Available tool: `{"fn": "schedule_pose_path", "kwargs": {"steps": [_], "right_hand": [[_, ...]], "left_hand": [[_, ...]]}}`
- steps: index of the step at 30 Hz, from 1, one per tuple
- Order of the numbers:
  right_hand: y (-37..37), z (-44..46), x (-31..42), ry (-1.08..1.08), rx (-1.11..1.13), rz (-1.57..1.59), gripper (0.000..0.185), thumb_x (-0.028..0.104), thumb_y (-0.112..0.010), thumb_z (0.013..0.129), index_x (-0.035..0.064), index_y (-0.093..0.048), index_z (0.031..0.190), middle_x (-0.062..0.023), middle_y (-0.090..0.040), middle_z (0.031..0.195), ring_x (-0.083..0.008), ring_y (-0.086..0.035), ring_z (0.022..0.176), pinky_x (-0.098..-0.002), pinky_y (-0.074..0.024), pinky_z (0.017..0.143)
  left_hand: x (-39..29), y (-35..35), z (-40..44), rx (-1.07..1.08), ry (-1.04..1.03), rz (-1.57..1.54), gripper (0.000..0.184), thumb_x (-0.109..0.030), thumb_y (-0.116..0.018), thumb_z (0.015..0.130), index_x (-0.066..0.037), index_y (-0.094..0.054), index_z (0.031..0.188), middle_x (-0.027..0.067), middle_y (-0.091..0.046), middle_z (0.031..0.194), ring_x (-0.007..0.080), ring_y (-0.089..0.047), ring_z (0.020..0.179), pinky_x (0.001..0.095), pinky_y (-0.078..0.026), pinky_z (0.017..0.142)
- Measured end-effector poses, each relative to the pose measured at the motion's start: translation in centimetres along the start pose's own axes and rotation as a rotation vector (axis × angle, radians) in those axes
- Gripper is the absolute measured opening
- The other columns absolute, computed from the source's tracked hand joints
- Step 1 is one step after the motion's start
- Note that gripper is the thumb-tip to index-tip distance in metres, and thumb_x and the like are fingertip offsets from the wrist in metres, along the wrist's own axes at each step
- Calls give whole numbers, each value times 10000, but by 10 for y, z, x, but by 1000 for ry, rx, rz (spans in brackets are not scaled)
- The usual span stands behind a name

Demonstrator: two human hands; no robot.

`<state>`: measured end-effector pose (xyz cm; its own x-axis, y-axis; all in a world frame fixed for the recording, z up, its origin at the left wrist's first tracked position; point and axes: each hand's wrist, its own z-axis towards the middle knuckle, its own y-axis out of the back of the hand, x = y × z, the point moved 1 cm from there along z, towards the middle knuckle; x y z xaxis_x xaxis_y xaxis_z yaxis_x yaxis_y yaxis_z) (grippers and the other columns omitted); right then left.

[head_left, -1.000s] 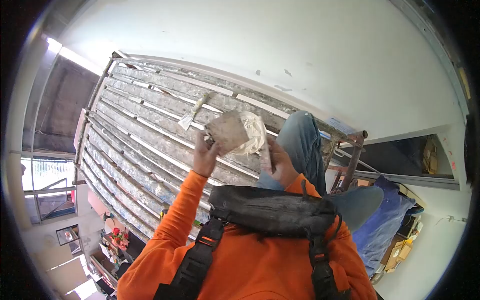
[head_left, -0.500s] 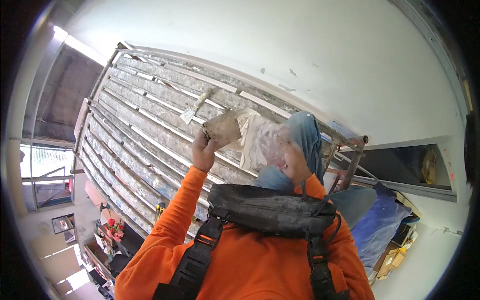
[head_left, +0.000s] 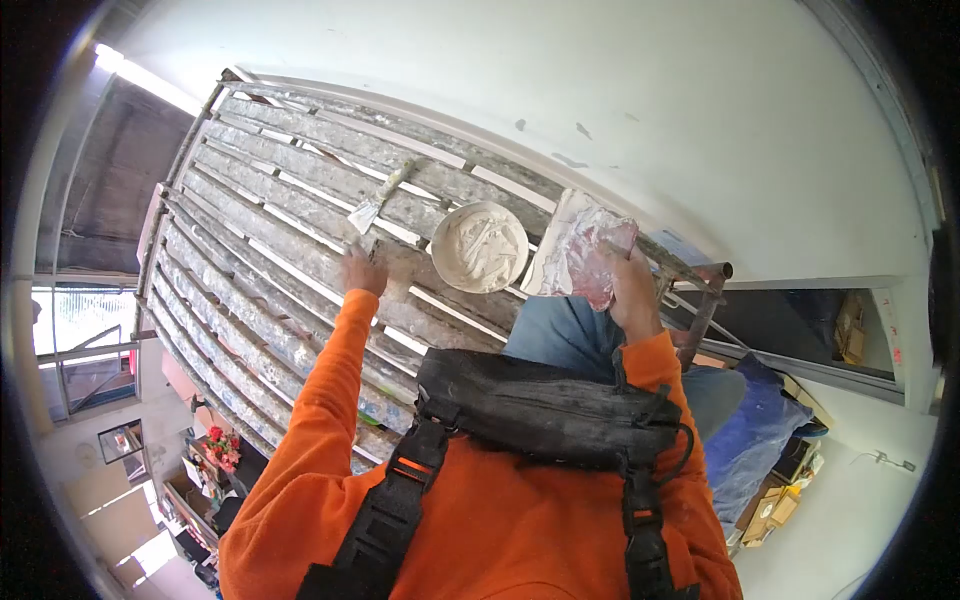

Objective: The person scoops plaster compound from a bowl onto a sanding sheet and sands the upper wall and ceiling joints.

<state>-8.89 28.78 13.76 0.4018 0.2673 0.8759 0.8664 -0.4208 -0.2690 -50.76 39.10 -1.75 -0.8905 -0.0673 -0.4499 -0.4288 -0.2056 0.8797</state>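
My right hand (head_left: 630, 290) grips the edge of a flat reddish plate (head_left: 585, 250) thickly smeared with white putty. Left of that plate, a round bowl (head_left: 480, 247) with white putty inside stands on the slatted platform (head_left: 290, 215). My left hand (head_left: 365, 272) is closed and smeared by motion. It seems to hold a flat, brownish rectangular scraper (head_left: 403, 266), whose outline is blurred against the slats. Beyond the left hand lies a putty knife (head_left: 366, 213) with a whitish blade and a worn handle, untouched.
Gaps run between the platform's slats. A white wall (head_left: 650, 110) with chipped spots rises along its far side. A metal pipe frame (head_left: 710, 290) stands at the right end, near my bent knee (head_left: 560, 325). Blue sheeting (head_left: 745, 450) and red flowers (head_left: 220, 450) are lower down.
The putty-smeared plate, blurred over the bowl before, has moved right, uncovering the bowl. My left hand has moved left and slightly up, away from the bowl, with the scraper.
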Motion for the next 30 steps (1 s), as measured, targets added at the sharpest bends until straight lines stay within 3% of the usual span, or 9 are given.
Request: {"fn": "schedule_pose_path", "kwargs": {"steps": [3,5,8,9,11,13,16,21,30], "right_hand": [[21,3,-10,12,-46,-125,309,166,-581,870,-28,-582,1110,-105,-634,1038,-192,-607,925,-318,-487,804],[35,1,-13,138,113,-378,286,158,-605,876,-6,-594,1110,-84,-648,990,-162,-624,889,-285,-510,730],[45,-12,3,412,240,-791,337,166,-646,826,54,-610,1142,-108,-667,1001,-229,-633,924,-327,-504,783],[59,-8,-5,634,80,-1226,377,170,-658,800,77,-608,1162,-127,-666,1026,-272,-629,943,-355,-495,823],[65,-22,6,849,26,-1295,410,123,-644,795,64,-581,1196,-143,-643,1095,-294,-620,992,-369,-485,870],[64,-15,-6,-36,79,354,363,83,-628,825,16,-568,1177,-125,-642,1078,-240,-619,1009,-348,-494,882],[67,-26,13,5,166,508,310,65,-610,849,-13,-565,1146,-103,-635,1045,-202,-620,993,-330,-503,885],[99,-18,2,271,196,332,319,85,-629,842,-3,-567,1141,-95,-635,1022,-187,-623,971,-316,-501,877],[78,-65,106,286,187,-397,358,121,-673,831,-53,-567,1125,-76,-642,1043,-147,-611,924,-261,-484,833]], "left_hand": [[-52,24,1,-319,-240,104,432,-304,-576,814,10,-580,1112,273,-619,968,410,-584,945,496,-436,880],[-50,-17,0,546,-50,-69,449,-299,-603,806,-11,-574,1148,277,-605,1022,386,-577,983,492,-440,875],[-122,-51,-6,727,-386,-1199,789,-427,-583,868,-31,-241,1457,141,-287,1493,248,-266,1385,386,-316,1094],[8,-156,-21,751,134,-423,561,-257,-612,831,-35,-460,1324,235,-613,1117,338,-634,936,418,-531,716],[-6,-147,-29,555,19,-914,662,-100,-535,824,-60,-255,1423,195,-598,1158,296,-614,1009,406,-558,696],[-53,-74,-29,746,519,-1099,565,-122,-525,816,-69,-338,1347,159,-583,1102,269,-626,884,414,-570,681],[-50,-81,-25,758,544,-1090,477,-172,-565,813,-114,-428,1266,123,-571,1072,238,-618,841,364,-551,609],[-98,6,-19,920,570,-1319,509,-373,-591,786,-150,-502,1235,109,-536,1195,275,-565,1017,408,-499,725],[-198,71,-5,692,-213,-1330,613,-446,-429,894,-94,-384,1393,126,-450,1375,306,-483,1222,474,-431,994]]}}
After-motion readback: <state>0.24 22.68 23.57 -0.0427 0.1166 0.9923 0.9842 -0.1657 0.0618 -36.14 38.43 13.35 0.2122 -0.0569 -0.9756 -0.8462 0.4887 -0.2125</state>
